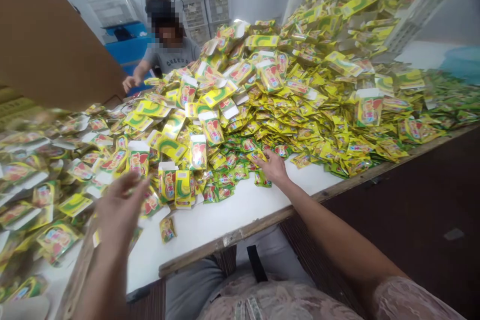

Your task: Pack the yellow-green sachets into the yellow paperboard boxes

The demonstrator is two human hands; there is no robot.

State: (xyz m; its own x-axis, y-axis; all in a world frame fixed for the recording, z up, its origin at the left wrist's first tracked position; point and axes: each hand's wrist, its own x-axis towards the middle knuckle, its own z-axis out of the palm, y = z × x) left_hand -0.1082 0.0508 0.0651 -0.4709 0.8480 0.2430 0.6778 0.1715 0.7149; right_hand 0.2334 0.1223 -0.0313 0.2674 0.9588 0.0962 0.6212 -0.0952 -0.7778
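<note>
My left hand (120, 205), slightly blurred, hovers over the left side of the table beside the small yellow-green boxes. Its thumb and fingers are apart, and nothing shows between them. Several of these boxes (198, 152) have white flaps standing up. At the lower edge of the heap of green sachets, my right hand (274, 167) has its fingertips closed on a small yellow sachet (257, 156). More green sachets (225, 180) lie just left of that hand. A single sachet (167, 230) rests apart on the white tabletop (210, 220).
A tall heap of yellow sachets (300, 115) and boxes spreads across the table. A white crate (416, 20) tips its load onto it from the back right. Across the table sits another person (170, 50). A cardboard sheet (52, 45) stands at left; the wooden table edge (262, 222) runs before me.
</note>
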